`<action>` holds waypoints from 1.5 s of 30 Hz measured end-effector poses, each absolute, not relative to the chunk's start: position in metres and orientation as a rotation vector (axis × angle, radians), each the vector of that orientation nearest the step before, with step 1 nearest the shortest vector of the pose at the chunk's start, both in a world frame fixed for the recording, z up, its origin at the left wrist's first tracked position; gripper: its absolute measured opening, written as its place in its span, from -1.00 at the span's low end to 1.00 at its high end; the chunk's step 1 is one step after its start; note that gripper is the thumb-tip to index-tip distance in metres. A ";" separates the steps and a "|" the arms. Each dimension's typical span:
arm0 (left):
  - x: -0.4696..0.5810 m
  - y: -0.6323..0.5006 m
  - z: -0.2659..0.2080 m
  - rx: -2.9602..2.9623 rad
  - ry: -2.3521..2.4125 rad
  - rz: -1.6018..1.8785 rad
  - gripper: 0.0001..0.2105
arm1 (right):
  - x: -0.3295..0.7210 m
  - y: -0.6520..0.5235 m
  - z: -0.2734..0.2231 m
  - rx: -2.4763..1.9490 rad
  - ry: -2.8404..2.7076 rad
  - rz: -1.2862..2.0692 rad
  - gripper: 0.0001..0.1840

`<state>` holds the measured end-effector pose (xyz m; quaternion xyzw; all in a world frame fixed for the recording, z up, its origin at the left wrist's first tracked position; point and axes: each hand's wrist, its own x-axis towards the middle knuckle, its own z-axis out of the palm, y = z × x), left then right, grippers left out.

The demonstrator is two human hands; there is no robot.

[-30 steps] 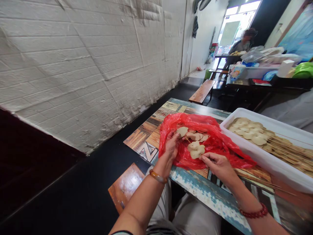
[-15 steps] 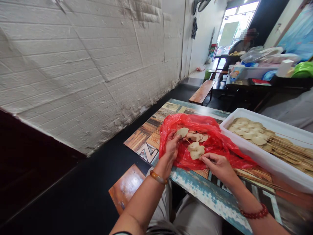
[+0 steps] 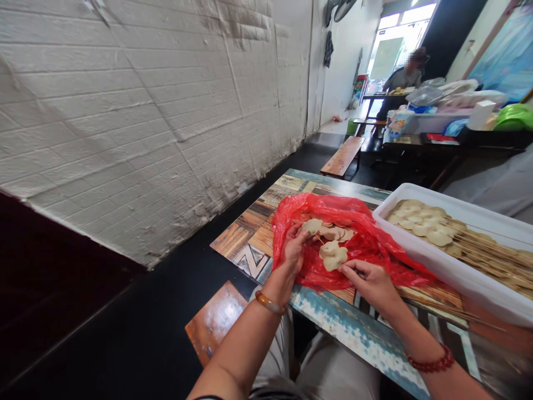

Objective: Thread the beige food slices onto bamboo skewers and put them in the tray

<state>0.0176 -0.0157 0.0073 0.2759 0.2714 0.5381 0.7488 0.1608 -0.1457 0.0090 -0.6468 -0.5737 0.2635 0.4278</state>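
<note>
My left hand [image 3: 296, 244] is closed, pinching a thin pale round slice [image 3: 312, 225] above a red plastic bag [image 3: 362, 208]. A thin wooden skewer [image 3: 320, 239] runs from near that slice to a cluster of pale slices [image 3: 333, 255]. My right hand [image 3: 368, 278] has its thumb and forefinger closed at the lower right edge of this cluster. Whether it grips a slice or the skewer's end, I cannot tell. More loose slices [image 3: 338, 232] lie inside the opened bag, behind the cluster.
Right of the bag, a white plastic tub [image 3: 385, 214] holds skewered slices [image 3: 425, 222]. Bare skewers [image 3: 453, 315] lie on the patterned table [image 3: 266, 211]. Benches [image 3: 343, 155] stand beyond and at the left. A person [image 3: 402, 78] sits at a far table.
Hardly anything differs. Both hands keep the same hold on the slices, and the view has shifted slightly. The far person has leaned a little to the left.
</note>
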 end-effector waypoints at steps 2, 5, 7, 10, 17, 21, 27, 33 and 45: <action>0.017 -0.017 0.009 0.605 0.587 1.168 -0.72 | 0.161 -0.146 0.009 -1.615 -1.446 0.651 -0.70; 0.017 -0.017 0.010 0.605 0.576 1.151 -0.71 | 0.161 -0.146 0.010 -1.618 -1.457 0.643 -0.68; 0.017 -0.017 0.009 0.609 0.567 1.135 -0.70 | 0.160 -0.146 0.011 -1.618 -1.460 0.634 -0.69; 0.018 -0.017 0.007 0.619 0.563 1.115 -0.66 | 0.159 -0.147 0.013 -1.616 -1.473 0.612 -0.70; 0.018 -0.019 0.010 0.586 0.570 1.090 -0.64 | 0.157 -0.148 0.017 -1.617 -1.469 0.602 -0.71; 0.018 -0.020 0.011 0.582 0.558 1.074 -0.69 | 0.157 -0.148 0.016 -1.615 -1.464 0.589 -0.72; 0.018 -0.023 0.014 0.561 0.546 1.058 -0.75 | 0.157 -0.148 0.016 -1.607 -1.509 0.557 -0.71; 0.017 -0.024 0.016 0.613 0.562 1.011 -0.76 | 0.158 -0.148 0.016 -1.619 -1.533 0.528 -0.72; 0.022 -0.020 0.005 0.582 0.577 1.073 -0.72 | 0.158 -0.146 0.012 -1.598 -1.552 0.497 -0.70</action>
